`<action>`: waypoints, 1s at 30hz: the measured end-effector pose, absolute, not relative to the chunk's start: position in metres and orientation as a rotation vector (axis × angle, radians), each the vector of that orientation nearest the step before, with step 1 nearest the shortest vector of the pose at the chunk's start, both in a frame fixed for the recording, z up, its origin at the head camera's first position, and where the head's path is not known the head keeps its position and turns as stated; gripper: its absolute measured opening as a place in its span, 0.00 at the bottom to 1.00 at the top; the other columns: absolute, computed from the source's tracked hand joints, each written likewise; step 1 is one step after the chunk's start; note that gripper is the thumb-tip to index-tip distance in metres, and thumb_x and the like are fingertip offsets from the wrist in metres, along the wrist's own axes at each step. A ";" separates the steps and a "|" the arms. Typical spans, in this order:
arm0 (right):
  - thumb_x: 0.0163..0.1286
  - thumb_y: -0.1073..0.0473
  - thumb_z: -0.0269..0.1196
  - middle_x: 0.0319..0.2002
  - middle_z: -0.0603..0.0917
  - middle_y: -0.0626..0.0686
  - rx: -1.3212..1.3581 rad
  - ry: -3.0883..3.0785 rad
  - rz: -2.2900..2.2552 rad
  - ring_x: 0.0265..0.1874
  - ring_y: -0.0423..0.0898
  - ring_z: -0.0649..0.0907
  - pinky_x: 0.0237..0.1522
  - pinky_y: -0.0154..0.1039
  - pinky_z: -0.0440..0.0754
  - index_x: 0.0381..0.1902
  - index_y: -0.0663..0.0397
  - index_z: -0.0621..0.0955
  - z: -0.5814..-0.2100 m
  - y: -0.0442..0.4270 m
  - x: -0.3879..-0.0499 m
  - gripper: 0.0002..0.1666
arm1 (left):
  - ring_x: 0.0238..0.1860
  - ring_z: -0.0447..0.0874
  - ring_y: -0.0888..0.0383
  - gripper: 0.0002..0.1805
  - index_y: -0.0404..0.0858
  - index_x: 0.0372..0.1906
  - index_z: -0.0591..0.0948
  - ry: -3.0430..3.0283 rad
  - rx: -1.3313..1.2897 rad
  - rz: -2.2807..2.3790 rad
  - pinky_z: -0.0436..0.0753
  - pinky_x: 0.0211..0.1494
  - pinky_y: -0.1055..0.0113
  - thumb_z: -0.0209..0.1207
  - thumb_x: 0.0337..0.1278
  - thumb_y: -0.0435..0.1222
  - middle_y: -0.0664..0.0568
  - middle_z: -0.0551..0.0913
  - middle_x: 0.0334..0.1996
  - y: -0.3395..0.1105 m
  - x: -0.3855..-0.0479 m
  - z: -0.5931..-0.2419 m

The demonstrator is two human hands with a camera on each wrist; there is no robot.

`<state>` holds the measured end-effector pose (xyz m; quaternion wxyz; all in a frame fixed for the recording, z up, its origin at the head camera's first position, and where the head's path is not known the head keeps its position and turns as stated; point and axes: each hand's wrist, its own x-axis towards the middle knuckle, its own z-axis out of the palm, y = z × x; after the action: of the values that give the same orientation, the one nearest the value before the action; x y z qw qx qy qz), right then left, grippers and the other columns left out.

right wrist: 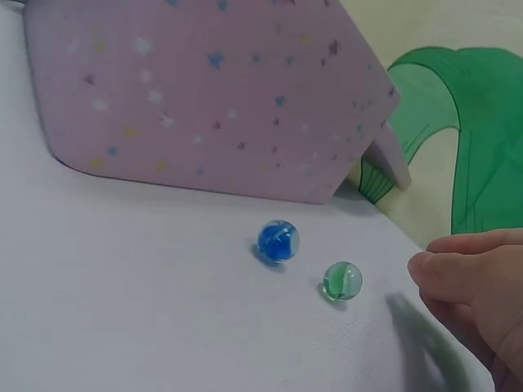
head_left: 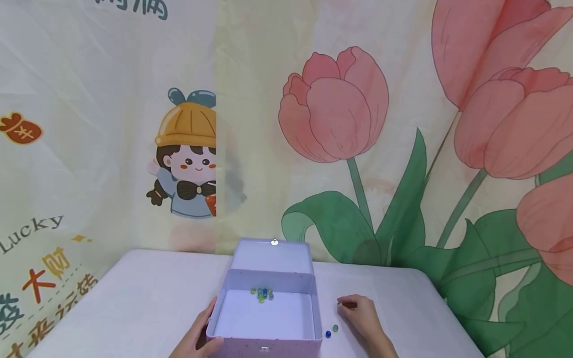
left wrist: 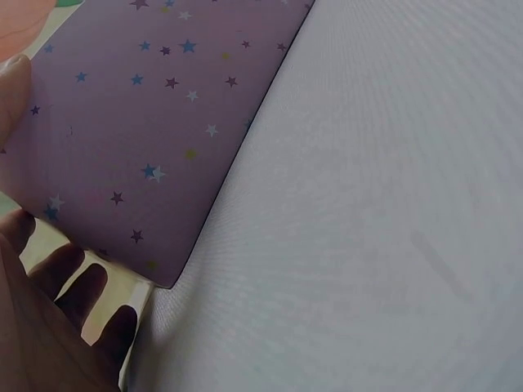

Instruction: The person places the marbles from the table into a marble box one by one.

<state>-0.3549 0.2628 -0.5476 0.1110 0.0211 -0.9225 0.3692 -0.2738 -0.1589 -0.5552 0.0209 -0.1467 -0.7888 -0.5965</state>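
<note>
A lilac box with a star pattern stands on the table, its lid tipped back. Several glass marbles cluster on its floor near the back wall. My left hand grips the box's front left corner, thumb at the front and fingers along the side. To the right of the box, my right hand pinches a small marble, mostly hidden by thumb and fingertips. Between that hand and the box lie a blue marble and a green marble, close together but apart.
The white-covered table ends at a printed cloth backdrop with tulips and a cartoon figure. A metal clasp sits on the lid's edge, and a latch plate on the box front.
</note>
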 end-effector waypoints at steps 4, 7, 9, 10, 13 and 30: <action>0.56 0.61 0.69 0.33 0.87 0.47 0.089 -2.685 1.116 0.33 0.39 0.82 0.37 0.34 0.80 0.39 0.52 0.87 -0.538 0.260 -0.341 0.11 | 0.61 0.66 0.65 0.44 0.44 0.76 0.48 -2.432 -0.500 -1.799 0.70 0.55 0.77 0.58 0.60 0.33 0.37 0.55 0.69 -0.160 -0.275 -0.553; 0.57 0.58 0.70 0.33 0.88 0.47 0.110 -2.663 1.169 0.33 0.39 0.83 0.36 0.31 0.80 0.39 0.52 0.87 -0.530 0.258 -0.332 0.11 | 0.65 0.61 0.65 0.43 0.48 0.76 0.47 -2.461 -0.502 -1.783 0.67 0.57 0.78 0.57 0.62 0.35 0.38 0.53 0.72 -0.161 -0.274 -0.549; 0.57 0.57 0.70 0.34 0.88 0.48 0.132 -2.641 1.209 0.32 0.38 0.83 0.36 0.29 0.80 0.39 0.53 0.87 -0.524 0.256 -0.328 0.12 | 0.68 0.57 0.60 0.43 0.50 0.76 0.46 -2.491 -0.477 -1.787 0.66 0.58 0.79 0.57 0.62 0.37 0.39 0.51 0.73 -0.161 -0.273 -0.547; 0.57 0.56 0.70 0.34 0.88 0.49 0.147 -2.624 1.223 0.32 0.38 0.83 0.36 0.29 0.81 0.39 0.53 0.87 -0.521 0.255 -0.325 0.12 | 0.70 0.55 0.57 0.43 0.51 0.76 0.46 -2.503 -0.469 -1.786 0.65 0.59 0.79 0.57 0.63 0.37 0.40 0.50 0.73 -0.161 -0.272 -0.546; 0.57 0.56 0.70 0.34 0.88 0.49 0.171 -2.587 1.256 0.33 0.38 0.83 0.37 0.29 0.82 0.39 0.53 0.87 -0.513 0.251 -0.319 0.12 | 0.72 0.49 0.43 0.43 0.51 0.76 0.45 -2.535 -0.443 -1.800 0.64 0.59 0.79 0.56 0.63 0.39 0.41 0.48 0.74 -0.160 -0.270 -0.545; 0.56 0.57 0.70 0.35 0.86 0.52 0.434 -2.467 1.462 0.34 0.36 0.83 0.38 0.28 0.81 0.38 0.54 0.87 -0.470 0.204 -0.316 0.12 | 0.67 0.60 0.60 0.43 0.40 0.76 0.45 -2.433 -0.501 -1.844 0.68 0.56 0.80 0.56 0.62 0.33 0.35 0.50 0.72 -0.159 -0.271 -0.553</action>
<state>-0.3163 0.2040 -0.4704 0.1201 0.1486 -0.8444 0.5005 -0.2715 -0.1594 -0.5531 0.0239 -0.1619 -0.7862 -0.5959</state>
